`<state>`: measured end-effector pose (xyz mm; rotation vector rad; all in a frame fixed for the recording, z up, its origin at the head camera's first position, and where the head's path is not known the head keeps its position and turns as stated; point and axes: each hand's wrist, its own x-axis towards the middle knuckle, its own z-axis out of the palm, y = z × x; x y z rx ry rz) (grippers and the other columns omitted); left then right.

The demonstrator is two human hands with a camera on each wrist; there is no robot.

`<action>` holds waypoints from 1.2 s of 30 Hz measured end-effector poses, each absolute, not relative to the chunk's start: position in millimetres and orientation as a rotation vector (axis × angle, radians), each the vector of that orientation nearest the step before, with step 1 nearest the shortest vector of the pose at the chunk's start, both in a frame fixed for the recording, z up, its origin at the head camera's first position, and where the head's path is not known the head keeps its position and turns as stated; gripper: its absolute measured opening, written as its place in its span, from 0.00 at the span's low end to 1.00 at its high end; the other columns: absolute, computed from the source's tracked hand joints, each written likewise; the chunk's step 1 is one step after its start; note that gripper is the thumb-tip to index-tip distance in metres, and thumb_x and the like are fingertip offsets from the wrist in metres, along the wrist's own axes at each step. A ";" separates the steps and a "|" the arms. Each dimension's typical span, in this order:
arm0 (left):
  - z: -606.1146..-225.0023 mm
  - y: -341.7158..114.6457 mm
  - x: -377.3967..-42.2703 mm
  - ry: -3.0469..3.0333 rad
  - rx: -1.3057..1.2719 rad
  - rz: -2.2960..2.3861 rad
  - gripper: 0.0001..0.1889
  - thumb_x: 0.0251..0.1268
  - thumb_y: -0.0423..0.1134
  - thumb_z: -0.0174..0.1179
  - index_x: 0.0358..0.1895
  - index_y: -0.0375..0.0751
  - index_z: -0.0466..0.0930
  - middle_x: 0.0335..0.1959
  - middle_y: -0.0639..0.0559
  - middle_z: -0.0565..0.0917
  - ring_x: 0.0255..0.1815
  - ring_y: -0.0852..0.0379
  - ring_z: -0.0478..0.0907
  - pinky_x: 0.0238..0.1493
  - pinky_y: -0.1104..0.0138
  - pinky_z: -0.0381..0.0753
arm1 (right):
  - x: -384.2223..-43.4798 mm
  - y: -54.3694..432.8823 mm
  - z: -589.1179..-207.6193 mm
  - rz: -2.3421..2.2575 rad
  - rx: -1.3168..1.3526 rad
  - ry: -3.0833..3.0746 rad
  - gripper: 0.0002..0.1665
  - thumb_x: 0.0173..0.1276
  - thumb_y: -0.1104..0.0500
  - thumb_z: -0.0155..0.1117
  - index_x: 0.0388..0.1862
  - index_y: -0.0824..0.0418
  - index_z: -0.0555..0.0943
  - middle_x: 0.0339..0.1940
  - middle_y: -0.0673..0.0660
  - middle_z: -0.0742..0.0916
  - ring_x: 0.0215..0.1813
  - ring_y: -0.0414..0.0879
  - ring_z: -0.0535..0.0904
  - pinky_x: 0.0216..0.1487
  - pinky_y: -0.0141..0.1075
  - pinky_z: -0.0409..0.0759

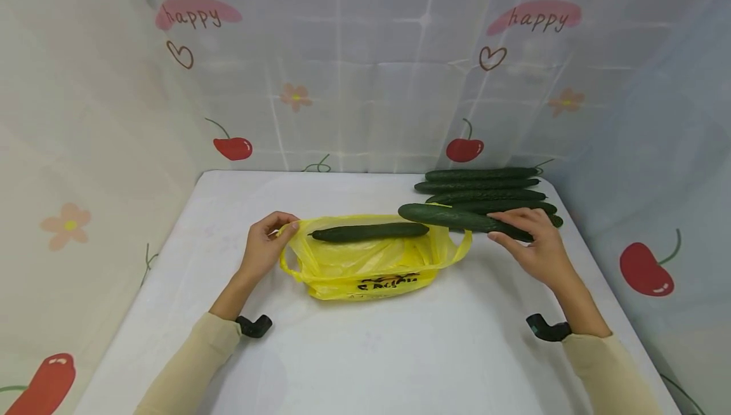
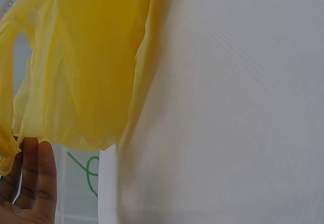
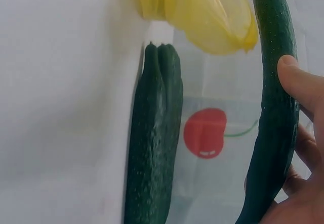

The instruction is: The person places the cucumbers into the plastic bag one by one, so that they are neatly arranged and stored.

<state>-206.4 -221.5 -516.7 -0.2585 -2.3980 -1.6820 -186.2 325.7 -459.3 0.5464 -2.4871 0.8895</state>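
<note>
A yellow plastic bag (image 1: 388, 261) lies with its mouth spread on the white table, and one cucumber (image 1: 371, 232) rests inside it. My left hand (image 1: 267, 243) pinches the bag's left edge near the handle between thumb and fingers. In my right hand (image 1: 535, 245) is another cucumber (image 1: 440, 214), gripped near its right end. Its free end points left, raised over the bag's right handle (image 1: 461, 250). The right wrist view shows the thumb and fingers around this held cucumber (image 3: 276, 102).
Several more cucumbers (image 1: 485, 184) lie side by side at the table's back right, partly behind the held one. A patterned curtain (image 1: 365, 85) with cherries and hearts hangs behind and along both sides of the white table (image 1: 365, 358).
</note>
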 end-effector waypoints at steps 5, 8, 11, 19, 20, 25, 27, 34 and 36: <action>-518.1 -221.8 -206.9 -2.395 -0.244 -1.685 0.11 0.79 0.48 0.67 0.50 0.45 0.88 0.49 0.50 0.88 0.55 0.64 0.83 0.51 0.76 0.82 | -190.8 307.8 -459.0 0.905 0.555 -2.523 0.27 0.60 0.67 0.83 0.59 0.54 0.91 0.54 0.58 0.90 0.58 0.37 0.71 0.58 0.42 0.71; -519.0 -221.9 -207.3 -2.397 -0.238 -1.689 0.11 0.79 0.47 0.66 0.51 0.44 0.88 0.50 0.47 0.88 0.56 0.64 0.82 0.52 0.76 0.81 | -193.5 297.8 -460.1 0.934 0.573 -2.538 0.26 0.61 0.66 0.83 0.59 0.53 0.91 0.54 0.56 0.90 0.57 0.38 0.71 0.58 0.42 0.71; -519.6 -221.8 -207.7 -2.394 -0.234 -1.700 0.11 0.80 0.46 0.66 0.51 0.43 0.88 0.51 0.44 0.88 0.56 0.64 0.82 0.52 0.77 0.81 | -195.4 286.7 -460.4 0.941 0.603 -2.550 0.25 0.63 0.64 0.83 0.59 0.52 0.91 0.53 0.55 0.90 0.57 0.41 0.72 0.57 0.43 0.72; -519.1 -220.5 -207.3 -2.379 -0.242 -1.720 0.11 0.79 0.46 0.66 0.50 0.42 0.88 0.50 0.43 0.88 0.55 0.64 0.83 0.52 0.77 0.82 | -195.5 260.7 -463.4 0.759 0.663 -2.600 0.25 0.64 0.56 0.83 0.60 0.51 0.91 0.52 0.54 0.90 0.55 0.47 0.74 0.50 0.46 0.78; -519.0 -220.4 -207.4 -2.380 -0.242 -1.717 0.11 0.79 0.46 0.66 0.50 0.42 0.88 0.50 0.44 0.88 0.55 0.64 0.83 0.52 0.77 0.82 | -195.3 257.5 -464.2 0.741 0.673 -2.602 0.25 0.64 0.55 0.83 0.60 0.51 0.91 0.52 0.54 0.90 0.54 0.47 0.74 0.49 0.46 0.79; -518.8 -221.0 -208.1 -2.366 -0.247 -1.725 0.11 0.80 0.44 0.66 0.50 0.40 0.88 0.50 0.44 0.88 0.54 0.65 0.83 0.51 0.77 0.82 | -194.8 240.6 -467.0 0.689 0.735 -2.599 0.24 0.64 0.52 0.83 0.60 0.49 0.91 0.53 0.54 0.91 0.53 0.47 0.75 0.43 0.43 0.80; -518.8 -221.5 -208.2 -2.359 -0.258 -1.729 0.11 0.80 0.43 0.66 0.51 0.40 0.88 0.50 0.43 0.88 0.55 0.64 0.83 0.51 0.78 0.82 | -195.0 233.6 -467.6 0.680 0.748 -2.602 0.24 0.65 0.51 0.82 0.60 0.48 0.91 0.53 0.54 0.91 0.52 0.47 0.75 0.42 0.42 0.80; -520.9 -221.5 -208.7 -2.359 -0.269 -1.735 0.11 0.79 0.45 0.66 0.51 0.41 0.88 0.51 0.42 0.88 0.55 0.64 0.83 0.52 0.77 0.83 | -196.5 208.9 -473.6 0.667 0.842 -2.600 0.24 0.67 0.51 0.80 0.62 0.50 0.90 0.54 0.55 0.91 0.53 0.50 0.76 0.48 0.47 0.84; -521.3 -221.6 -208.4 -2.361 -0.265 -1.736 0.11 0.79 0.45 0.66 0.51 0.41 0.88 0.51 0.42 0.88 0.55 0.64 0.83 0.52 0.77 0.83 | -197.3 201.0 -476.5 0.672 0.881 -2.602 0.24 0.69 0.51 0.78 0.63 0.52 0.89 0.55 0.56 0.91 0.54 0.51 0.76 0.52 0.49 0.84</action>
